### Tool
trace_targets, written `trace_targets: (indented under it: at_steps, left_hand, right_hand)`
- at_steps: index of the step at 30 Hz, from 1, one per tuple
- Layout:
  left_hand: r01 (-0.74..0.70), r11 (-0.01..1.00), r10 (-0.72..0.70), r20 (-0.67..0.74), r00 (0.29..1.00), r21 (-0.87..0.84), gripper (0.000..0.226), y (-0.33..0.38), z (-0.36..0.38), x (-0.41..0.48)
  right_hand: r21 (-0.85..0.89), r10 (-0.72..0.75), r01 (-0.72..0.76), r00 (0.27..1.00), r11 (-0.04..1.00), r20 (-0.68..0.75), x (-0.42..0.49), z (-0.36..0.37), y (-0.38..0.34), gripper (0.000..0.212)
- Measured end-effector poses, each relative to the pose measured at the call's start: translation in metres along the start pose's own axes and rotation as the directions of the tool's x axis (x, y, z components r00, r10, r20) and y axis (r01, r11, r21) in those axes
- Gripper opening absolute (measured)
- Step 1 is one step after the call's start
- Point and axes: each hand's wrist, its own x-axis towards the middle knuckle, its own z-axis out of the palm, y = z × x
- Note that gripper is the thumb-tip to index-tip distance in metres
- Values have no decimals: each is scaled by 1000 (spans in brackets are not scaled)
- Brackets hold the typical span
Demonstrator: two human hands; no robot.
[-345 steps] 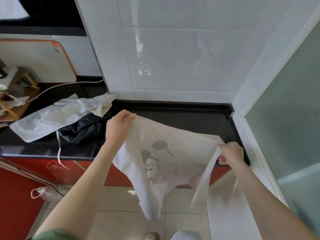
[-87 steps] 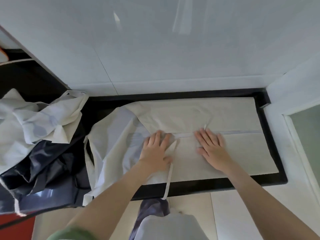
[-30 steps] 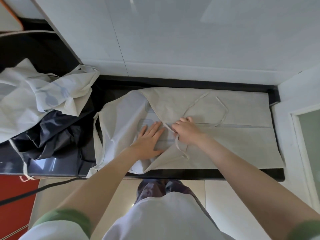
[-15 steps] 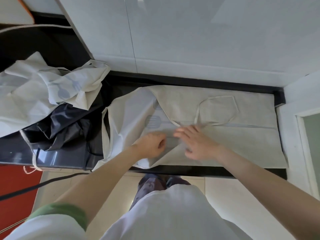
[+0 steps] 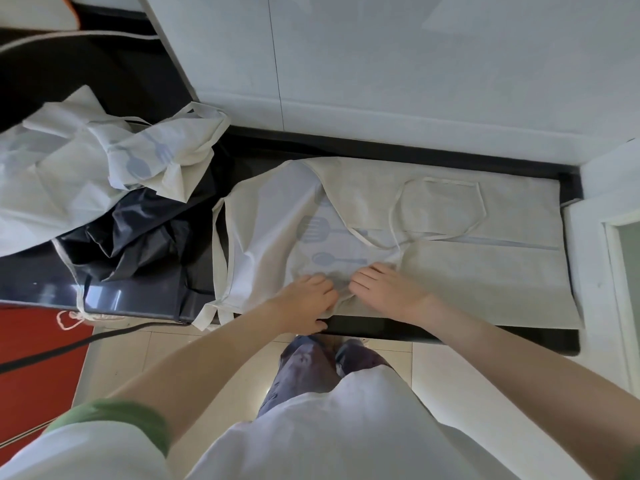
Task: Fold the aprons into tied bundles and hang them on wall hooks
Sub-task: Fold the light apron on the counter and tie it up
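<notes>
Where the person's white garment and green sleeve cuff fill the near edge, pale floor tiles show beneath. Just beyond, both hands rest on the cream fabric apron with pale blue utensil prints, which lies spread flat on the black glossy countertop, its sides folded toward the middle. The left hand has its fingers curled into a small gather of the apron's cloth near the front edge. The right hand sits just beside it, fingers bent with the tips against the same gather; whether they pinch it cannot be told. Farther back, the apron's thin white strap loop lies on the folded cloth. To the left sit a crumpled white apron heap and a dark navy cloth, with the white tiled wall behind.
</notes>
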Motion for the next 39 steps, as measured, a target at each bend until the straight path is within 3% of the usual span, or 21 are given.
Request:
trace_targets:
  at_steps: [3, 7, 10, 12, 16, 18, 20, 22, 25, 26, 28, 30, 33, 36, 39]
  left_hand:
    - [36, 993, -54, -154, 987, -116, 22, 2, 4, -4]
    - [276, 875, -320, -49, 946, -397, 24, 0, -7, -9]
    - [433, 732, -485, 44, 873, -526, 17, -5, -12, -11]
    - [510, 620, -593, 70, 802, -597, 14, -9, -11, -15]
    - [604, 511, -647, 189, 739, -612, 22, -11, -13, -18]
    - [635, 551, -636, 219, 740, -541, 37, -11, -12, -17]
    - [637, 597, -623, 219, 751, -488, 34, -12, -11, -17]
    - [624, 584, -606, 233, 761, -519, 27, -13, -13, -17]
    - [563, 513, -555, 250, 793, -648, 33, -14, -16, -17]
    - [537, 488, -538, 247, 806, -688, 36, -13, -16, -16]
    - [497, 428, -533, 234, 813, -755, 36, -13, -13, -12]
    - [463, 355, -570, 204, 796, -812, 31, -13, -11, -7]
    - [457, 338, -655, 142, 742, -823, 26, -8, -15, 3]
    - [584, 462, -798, -27, 602, -667, 20, -1, -17, 8]
    - [712, 493, -843, -71, 534, -500, 30, 6, -15, 6]
  right_hand:
    - [71, 120, -117, 991, 991, -50, 10, -5, 0, 11]
    - [239, 188, -180, 982, 954, -10, 30, -14, 4, 16]
    - [277, 154, -181, 981, 944, 118, 41, -16, 16, 27]
    - [261, 123, -158, 982, 952, 145, 48, -15, 21, 23]
    - [282, 152, -181, 981, 942, 122, 53, -12, 28, 11]
    - [383, 233, -292, 953, 876, 192, 57, -15, 30, 17]
    - [448, 304, -392, 917, 803, 256, 62, -16, 32, 21]
    - [402, 430, -469, 883, 786, 188, 63, -14, 32, 32]
    - [303, 579, -518, 799, 800, -161, 55, -14, 26, 38]
    - [267, 536, -474, 805, 839, -254, 52, -14, 24, 38]
    - [235, 348, -297, 911, 926, -222, 39, -5, 20, 46]
    - [212, 195, -188, 981, 959, -12, 21, 9, 14, 67]
    - [104, 204, -232, 952, 967, 226, 4, 24, 6, 88]
    - [83, 242, -257, 958, 963, 155, 10, 19, -6, 84]
    - [84, 158, -149, 981, 985, -113, 18, 16, -20, 50]
